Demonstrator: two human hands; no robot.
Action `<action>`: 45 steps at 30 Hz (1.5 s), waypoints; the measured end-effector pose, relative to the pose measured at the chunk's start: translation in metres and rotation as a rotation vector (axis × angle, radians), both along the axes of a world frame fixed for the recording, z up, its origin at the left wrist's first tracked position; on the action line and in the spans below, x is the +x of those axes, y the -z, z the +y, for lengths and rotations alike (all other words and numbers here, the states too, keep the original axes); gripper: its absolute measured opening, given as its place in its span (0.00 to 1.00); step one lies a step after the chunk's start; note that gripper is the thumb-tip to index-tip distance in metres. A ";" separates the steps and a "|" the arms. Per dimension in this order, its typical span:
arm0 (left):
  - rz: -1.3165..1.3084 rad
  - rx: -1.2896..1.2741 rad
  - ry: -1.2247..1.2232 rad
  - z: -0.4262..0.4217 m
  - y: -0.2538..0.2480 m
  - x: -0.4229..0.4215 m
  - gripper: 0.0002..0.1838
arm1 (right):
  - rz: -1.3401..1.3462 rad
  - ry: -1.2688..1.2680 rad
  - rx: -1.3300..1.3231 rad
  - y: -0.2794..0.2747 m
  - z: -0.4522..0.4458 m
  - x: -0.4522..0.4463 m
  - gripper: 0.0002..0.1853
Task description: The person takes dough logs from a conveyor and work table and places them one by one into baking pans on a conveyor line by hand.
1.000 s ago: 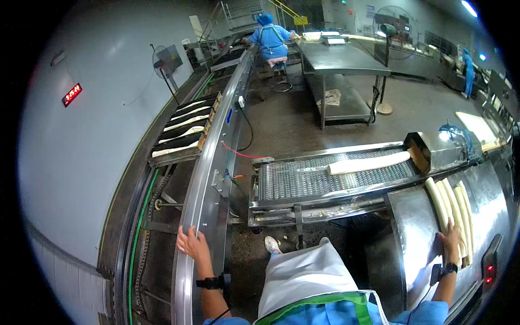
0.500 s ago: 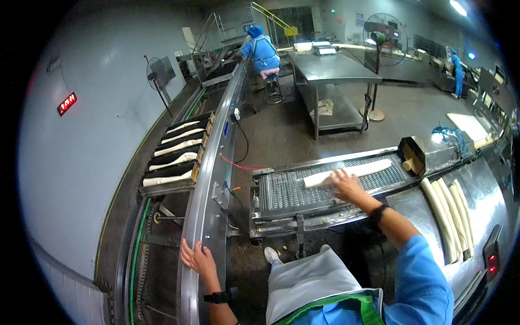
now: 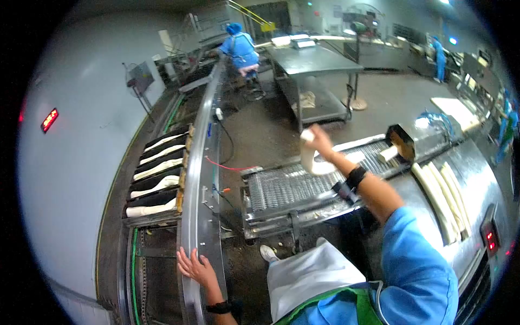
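Observation:
My right hand (image 3: 318,142) is closed round one end of a white dough roll (image 3: 310,160), lifting it above the mesh conveyor (image 3: 281,187); the roll bends downward and its far part lies toward the mesh. My left hand (image 3: 196,266) rests with spread fingers on the metal rail (image 3: 194,222) and holds nothing. Another dough piece (image 3: 388,154) sticks out of the machine opening at the conveyor's right end. Several dough rolls (image 3: 436,200) lie side by side on the steel surface (image 3: 476,179) at the right.
Left of the rail, black trays (image 3: 157,181) carry long dough pieces. A person in blue (image 3: 240,51) sits beside the line farther off. A steel table (image 3: 314,58) stands beyond the conveyor. Two more people in blue (image 3: 439,59) are at the right.
My right hand moved from the dough rolls on the steel surface to the roll on the conveyor, then raised its end. Another piece has emerged from the machine. My left hand stayed on the rail.

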State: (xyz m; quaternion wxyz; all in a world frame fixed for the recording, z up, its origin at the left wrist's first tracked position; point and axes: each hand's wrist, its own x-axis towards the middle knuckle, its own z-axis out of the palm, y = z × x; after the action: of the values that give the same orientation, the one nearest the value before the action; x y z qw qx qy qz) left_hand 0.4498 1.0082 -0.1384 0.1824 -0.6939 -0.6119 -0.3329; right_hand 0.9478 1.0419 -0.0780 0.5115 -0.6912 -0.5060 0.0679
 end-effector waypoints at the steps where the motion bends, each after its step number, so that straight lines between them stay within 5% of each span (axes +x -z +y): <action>1: 0.016 -0.016 0.028 0.002 0.002 0.000 0.12 | 0.006 0.151 0.046 -0.040 -0.037 0.003 0.27; 4: 0.010 0.005 0.021 0.010 0.004 0.004 0.09 | 0.195 0.127 0.249 -0.109 -0.143 0.044 0.15; 6: 0.004 -0.006 0.049 0.015 0.007 0.008 0.09 | 0.293 0.142 0.472 -0.131 -0.216 0.052 0.16; 9: 0.056 0.040 0.062 0.021 0.011 0.016 0.08 | 0.060 0.314 0.382 -0.136 -0.332 0.061 0.20; 12: 0.146 0.001 0.020 0.022 0.002 0.025 0.10 | 0.114 0.285 0.018 -0.106 -0.432 0.065 0.21; 14: 0.230 -0.025 -0.033 0.026 0.003 0.026 0.10 | -0.005 0.376 -0.726 -0.086 -0.483 0.061 0.27; 17: 0.260 -0.095 -0.095 0.031 -0.006 0.024 0.12 | -0.119 0.554 -1.112 -0.021 -0.522 0.073 0.36; 31: 0.380 -0.118 -0.223 0.023 -0.025 0.025 0.15 | -0.405 0.896 -1.037 0.097 -0.444 0.096 0.33; 39: 0.285 -0.036 -0.155 0.026 -0.038 0.037 0.14 | -0.263 0.809 -1.170 0.066 -0.412 0.117 0.32; 41: 0.232 -0.010 -0.138 0.023 -0.038 0.043 0.13 | -0.569 0.834 -1.021 0.066 -0.379 0.110 0.30; 45: 0.128 0.066 -0.131 0.026 -0.031 0.044 0.10 | -0.578 0.381 -0.772 0.049 -0.268 0.058 0.27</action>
State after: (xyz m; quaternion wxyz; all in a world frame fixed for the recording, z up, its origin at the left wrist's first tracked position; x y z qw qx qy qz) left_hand 0.4940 1.0338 -0.1071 0.2653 -0.6659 -0.6317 -0.2951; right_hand 1.0061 0.7742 -0.1267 0.0620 -0.8999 -0.4300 -0.0383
